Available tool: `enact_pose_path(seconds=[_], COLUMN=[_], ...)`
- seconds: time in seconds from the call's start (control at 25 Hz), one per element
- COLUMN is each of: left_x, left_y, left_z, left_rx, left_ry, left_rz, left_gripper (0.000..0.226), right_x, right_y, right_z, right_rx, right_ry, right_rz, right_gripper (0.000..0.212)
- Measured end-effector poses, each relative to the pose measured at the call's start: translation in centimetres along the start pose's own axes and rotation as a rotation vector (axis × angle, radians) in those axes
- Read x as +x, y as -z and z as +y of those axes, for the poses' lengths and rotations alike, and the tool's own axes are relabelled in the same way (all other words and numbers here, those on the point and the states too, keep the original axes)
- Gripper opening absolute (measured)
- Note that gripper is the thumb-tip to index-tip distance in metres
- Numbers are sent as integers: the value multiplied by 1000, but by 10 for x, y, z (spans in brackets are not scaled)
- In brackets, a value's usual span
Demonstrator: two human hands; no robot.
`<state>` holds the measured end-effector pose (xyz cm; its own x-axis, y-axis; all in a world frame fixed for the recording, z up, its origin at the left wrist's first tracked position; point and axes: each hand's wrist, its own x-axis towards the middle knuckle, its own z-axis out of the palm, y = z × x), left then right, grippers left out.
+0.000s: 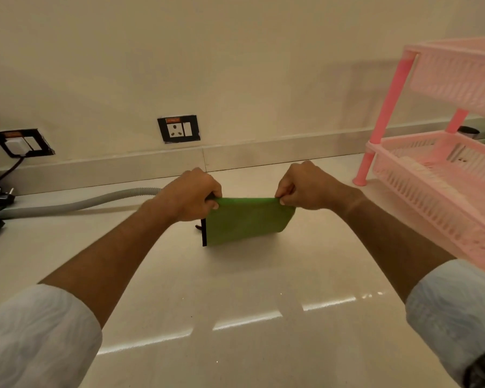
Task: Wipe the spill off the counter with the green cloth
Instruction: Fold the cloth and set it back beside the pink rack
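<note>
Your left hand (189, 196) and right hand (305, 184) each pinch a top corner of one green cloth (245, 221), held above the counter (235, 289); two wall sockets (178, 128); one pink rack (445, 152) at right.

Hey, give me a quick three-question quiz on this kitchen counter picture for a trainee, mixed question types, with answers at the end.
1. True or false: only one hand holds the green cloth.
2. The pink rack stands on which side of the counter: A left, B right?
3. What runs along the counter from the left toward the left hand?

Key
1. False: the right hand also pinches the top edge.
2. B.
3. A grey hose.
</note>
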<state>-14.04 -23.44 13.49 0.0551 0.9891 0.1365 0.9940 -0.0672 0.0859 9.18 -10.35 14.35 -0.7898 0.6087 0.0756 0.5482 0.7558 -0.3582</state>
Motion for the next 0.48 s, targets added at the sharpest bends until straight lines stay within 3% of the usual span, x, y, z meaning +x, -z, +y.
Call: enact_pose_path(seconds=[0.28, 0.48], left_x=[63, 114], left_y=[22, 25], left_z=[29, 58], left_rx=[-1, 13], left_ry=[4, -26], left_rz=[87, 77], left_gripper=[17, 16], right_x=[22, 31], right_y=[56, 94], right_z=[54, 105], right_rx=[20, 21], right_ry=[12, -5], right_rz=[74, 33], right_gripper=[19, 18])
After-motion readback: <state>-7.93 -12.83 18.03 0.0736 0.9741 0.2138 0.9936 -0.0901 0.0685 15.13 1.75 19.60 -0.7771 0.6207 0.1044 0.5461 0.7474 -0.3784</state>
